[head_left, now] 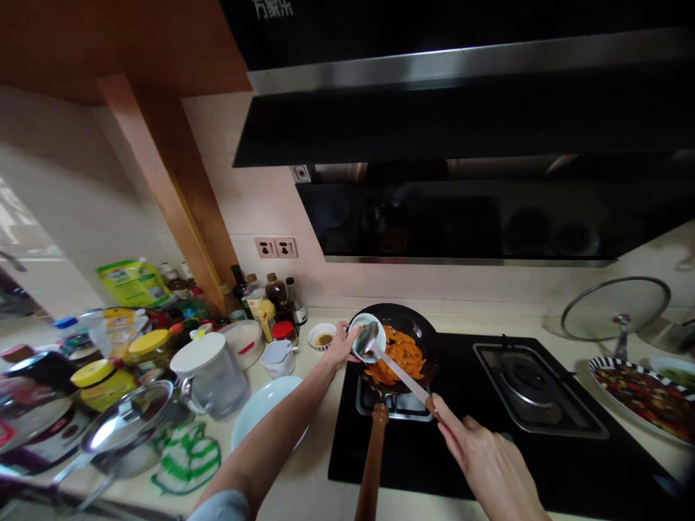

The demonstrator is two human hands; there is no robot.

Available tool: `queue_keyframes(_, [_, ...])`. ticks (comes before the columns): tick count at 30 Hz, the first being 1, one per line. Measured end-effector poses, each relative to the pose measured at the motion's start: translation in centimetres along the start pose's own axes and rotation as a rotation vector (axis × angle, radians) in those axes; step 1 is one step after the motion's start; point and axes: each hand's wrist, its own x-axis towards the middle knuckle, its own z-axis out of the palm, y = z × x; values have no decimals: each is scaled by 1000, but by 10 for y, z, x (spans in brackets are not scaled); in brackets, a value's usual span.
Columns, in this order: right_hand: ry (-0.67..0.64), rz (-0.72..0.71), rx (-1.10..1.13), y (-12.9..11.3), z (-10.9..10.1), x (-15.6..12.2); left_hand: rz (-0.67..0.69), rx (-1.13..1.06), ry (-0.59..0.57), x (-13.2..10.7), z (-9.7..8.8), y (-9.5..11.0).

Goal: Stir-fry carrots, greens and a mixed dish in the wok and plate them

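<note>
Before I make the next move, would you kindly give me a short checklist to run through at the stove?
1. Left grip on the small white bowl: ok, fingers at its rim.
2. Right grip on the ladle: ok, around the handle's end.
3. Ladle head touching the bowl: cannot tell; it overlaps the bowl's mouth in this view.
4. Orange pieces inside the pan: ok.
5. Pan handle steadied: not ok, neither hand is on it.
6. Flame under the pan: cannot tell, hidden.
</note>
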Motion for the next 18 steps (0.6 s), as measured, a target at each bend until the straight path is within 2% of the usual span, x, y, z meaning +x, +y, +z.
queue_keyframes(6, [-23, 50, 46, 4, 1, -3, -7, 28, 37, 3, 6, 1])
queue_keyframes(13, [-13, 129, 112, -15, 12, -2, -60, 3, 61, -5, 12, 15])
queue_keyframes(18, [-26, 79, 68, -18, 10, -1, -57, 30, 80, -7, 12, 15])
